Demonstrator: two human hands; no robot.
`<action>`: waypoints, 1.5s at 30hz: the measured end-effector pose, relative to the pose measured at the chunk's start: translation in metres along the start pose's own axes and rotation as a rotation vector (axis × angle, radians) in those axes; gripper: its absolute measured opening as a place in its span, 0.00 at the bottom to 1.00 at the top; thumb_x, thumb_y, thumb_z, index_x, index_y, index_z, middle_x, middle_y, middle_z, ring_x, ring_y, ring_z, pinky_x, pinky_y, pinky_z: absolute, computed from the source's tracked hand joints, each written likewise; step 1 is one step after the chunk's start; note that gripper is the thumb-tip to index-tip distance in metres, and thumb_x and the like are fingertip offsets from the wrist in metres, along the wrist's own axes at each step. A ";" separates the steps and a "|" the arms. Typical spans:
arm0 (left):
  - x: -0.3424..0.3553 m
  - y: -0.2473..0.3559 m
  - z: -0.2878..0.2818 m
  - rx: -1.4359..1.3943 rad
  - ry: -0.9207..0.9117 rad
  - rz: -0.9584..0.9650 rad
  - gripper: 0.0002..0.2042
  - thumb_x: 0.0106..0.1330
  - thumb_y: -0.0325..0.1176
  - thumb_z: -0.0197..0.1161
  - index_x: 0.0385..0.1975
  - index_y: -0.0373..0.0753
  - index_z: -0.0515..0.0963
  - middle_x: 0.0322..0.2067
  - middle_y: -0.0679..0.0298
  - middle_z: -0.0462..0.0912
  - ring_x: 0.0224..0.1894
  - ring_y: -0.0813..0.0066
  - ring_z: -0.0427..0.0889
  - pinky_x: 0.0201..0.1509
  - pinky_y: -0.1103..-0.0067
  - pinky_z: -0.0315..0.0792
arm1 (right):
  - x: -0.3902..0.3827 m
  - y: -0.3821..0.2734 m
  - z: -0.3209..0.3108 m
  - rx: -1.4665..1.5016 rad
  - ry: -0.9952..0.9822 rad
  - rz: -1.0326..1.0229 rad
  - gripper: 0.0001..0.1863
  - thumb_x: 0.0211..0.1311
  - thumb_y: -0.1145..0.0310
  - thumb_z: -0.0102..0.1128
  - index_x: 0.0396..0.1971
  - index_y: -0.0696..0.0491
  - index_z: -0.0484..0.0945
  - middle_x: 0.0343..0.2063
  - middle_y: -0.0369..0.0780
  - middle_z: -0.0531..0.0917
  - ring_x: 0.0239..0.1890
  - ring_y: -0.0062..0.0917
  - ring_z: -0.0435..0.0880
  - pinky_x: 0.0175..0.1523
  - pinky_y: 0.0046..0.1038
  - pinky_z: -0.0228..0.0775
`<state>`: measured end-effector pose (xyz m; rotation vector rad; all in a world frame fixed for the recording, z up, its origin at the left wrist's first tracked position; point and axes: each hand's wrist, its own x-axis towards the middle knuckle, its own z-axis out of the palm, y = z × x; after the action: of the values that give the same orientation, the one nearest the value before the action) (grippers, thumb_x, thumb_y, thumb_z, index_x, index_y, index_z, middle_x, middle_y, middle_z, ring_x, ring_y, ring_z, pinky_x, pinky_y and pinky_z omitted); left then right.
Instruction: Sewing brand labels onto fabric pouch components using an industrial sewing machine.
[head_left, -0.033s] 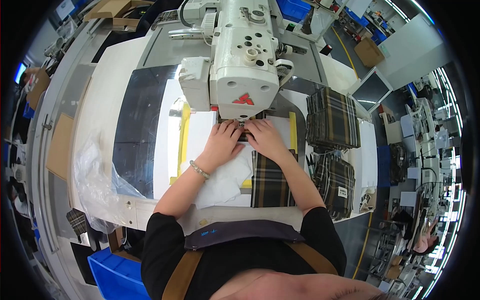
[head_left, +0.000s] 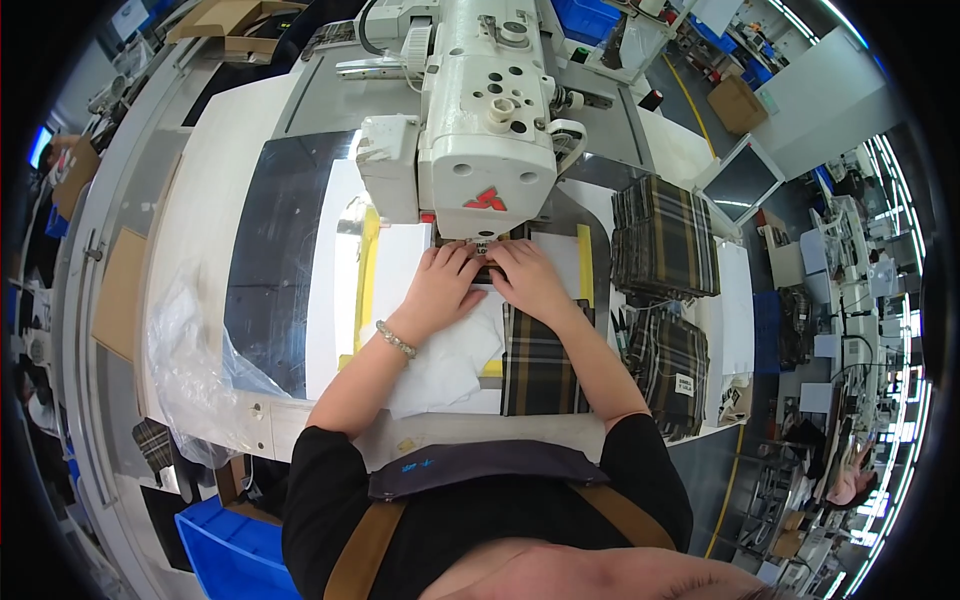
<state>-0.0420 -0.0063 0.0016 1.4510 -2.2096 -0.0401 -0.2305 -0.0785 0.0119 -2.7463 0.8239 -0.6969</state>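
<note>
Under the head of a white sewing machine, a small light label with dark print lies on dark cloth between my hands. My left hand rests with fingers stretched and slightly apart, fingertips at the label's left side, thumb pointing right. From the other side, my right hand presses its extended fingertips at the label's right edge. Both hands look open. Fingers and machine head hide most of the cloth there. Below my right wrist lies a folded dark plaid cloth piece; a crumpled white sheet lies by my left forearm.
At right stand a stack of plaid cloth pieces and a nearer pile with a white label. Yellow tape strips edge the work area. Clear plastic lies at left, above a blue bin.
Almost nothing differs. The fingers have shifted very slightly at the label, and both hands stay under the machine head.
</note>
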 end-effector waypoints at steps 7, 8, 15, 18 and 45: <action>-0.005 -0.028 -0.010 -0.036 -0.042 -0.101 0.29 0.56 0.46 0.68 0.55 0.39 0.70 0.56 0.56 0.73 0.63 0.57 0.67 0.67 0.61 0.57 | 0.001 0.002 0.017 0.026 0.092 -0.093 0.17 0.52 0.74 0.61 0.45 0.54 0.78 0.45 0.40 0.80 0.50 0.37 0.77 0.59 0.38 0.67; -0.005 -0.029 -0.009 -0.035 -0.070 -0.113 0.32 0.58 0.49 0.66 0.59 0.37 0.68 0.57 0.54 0.72 0.65 0.55 0.65 0.70 0.59 0.54 | 0.000 0.002 0.019 -0.003 0.118 -0.112 0.18 0.52 0.74 0.61 0.45 0.54 0.78 0.44 0.39 0.80 0.49 0.35 0.77 0.59 0.38 0.66; -0.005 -0.027 -0.003 0.107 -0.096 -0.130 0.36 0.60 0.54 0.62 0.62 0.34 0.66 0.57 0.55 0.72 0.65 0.58 0.63 0.71 0.54 0.50 | 0.000 -0.003 0.022 -0.083 0.098 -0.083 0.19 0.53 0.72 0.62 0.48 0.52 0.78 0.45 0.37 0.78 0.49 0.31 0.75 0.58 0.36 0.62; -0.005 -0.024 -0.003 0.164 -0.084 -0.148 0.35 0.60 0.55 0.61 0.61 0.34 0.68 0.56 0.56 0.73 0.65 0.59 0.63 0.71 0.53 0.49 | 0.001 -0.004 0.021 -0.120 0.075 -0.066 0.20 0.54 0.70 0.61 0.49 0.52 0.77 0.45 0.37 0.78 0.50 0.29 0.74 0.57 0.35 0.61; -0.014 -0.010 -0.005 0.278 -0.096 -0.172 0.36 0.63 0.57 0.57 0.63 0.34 0.68 0.61 0.58 0.71 0.64 0.61 0.66 0.73 0.57 0.43 | -0.001 0.000 0.020 -0.105 0.228 -0.114 0.12 0.52 0.72 0.62 0.38 0.55 0.81 0.40 0.37 0.82 0.44 0.29 0.79 0.58 0.36 0.64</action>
<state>-0.0274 0.0025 -0.0021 1.8224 -2.2281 0.1478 -0.2210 -0.0769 -0.0060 -2.8625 0.7709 -1.0328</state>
